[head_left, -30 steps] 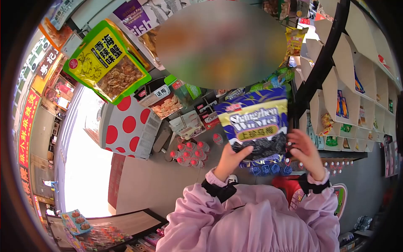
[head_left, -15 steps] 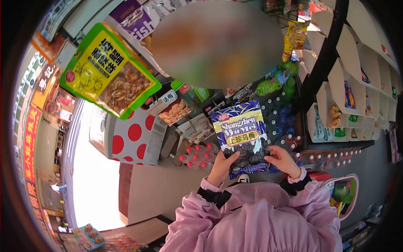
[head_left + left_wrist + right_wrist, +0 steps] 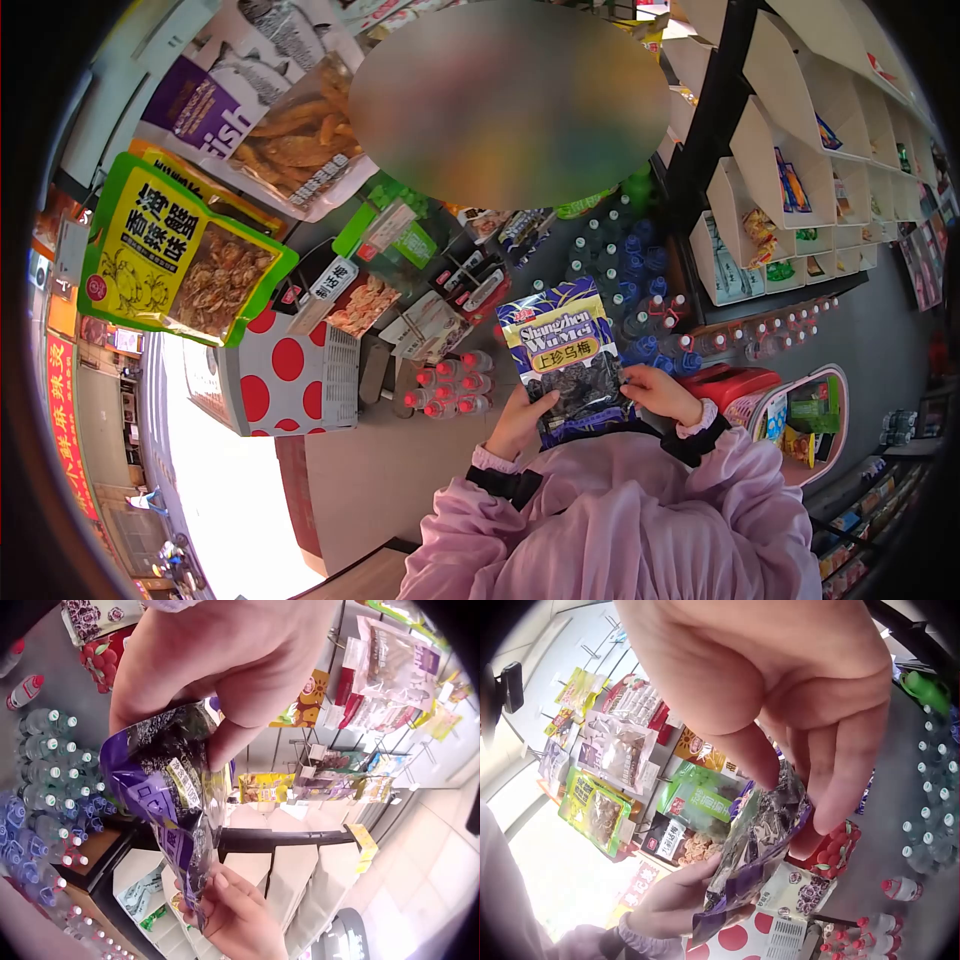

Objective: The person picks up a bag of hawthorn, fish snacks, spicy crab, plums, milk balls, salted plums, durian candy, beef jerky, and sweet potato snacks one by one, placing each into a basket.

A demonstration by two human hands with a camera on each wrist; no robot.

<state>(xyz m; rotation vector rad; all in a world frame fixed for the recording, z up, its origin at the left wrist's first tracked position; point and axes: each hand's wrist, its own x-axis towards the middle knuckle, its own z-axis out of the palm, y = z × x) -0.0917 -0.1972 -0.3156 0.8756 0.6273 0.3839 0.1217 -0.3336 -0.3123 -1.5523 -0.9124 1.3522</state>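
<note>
Both hands hold a bag of dried plums (image 3: 568, 362), blue and cream with dark fruit showing through a clear window, upright before the chest in the head view. The left hand (image 3: 515, 420) grips its lower left edge, thumb on the front. At the lower right edge, the right hand (image 3: 662, 392) pinches it, thumb also in front. In the left wrist view the bag (image 3: 169, 787) is seen edge-on, with the left hand (image 3: 232, 664) large above and the right hand below. The right wrist view shows the right hand's curled fingers (image 3: 836, 761) around the bag's edge.
Snack bags hang ahead on the left, among them a green-edged crab snack bag (image 3: 180, 255) and a fish bag (image 3: 250, 110). Bottles (image 3: 450, 385) stand on the floor. White shelf bins (image 3: 790, 170) line the right, and a shopping basket (image 3: 800, 425) stands low right.
The right hand has come in from beside the bag and taken its lower right edge. The bag has moved down and closer to the body. The head view has shifted toward the hanging snacks.
</note>
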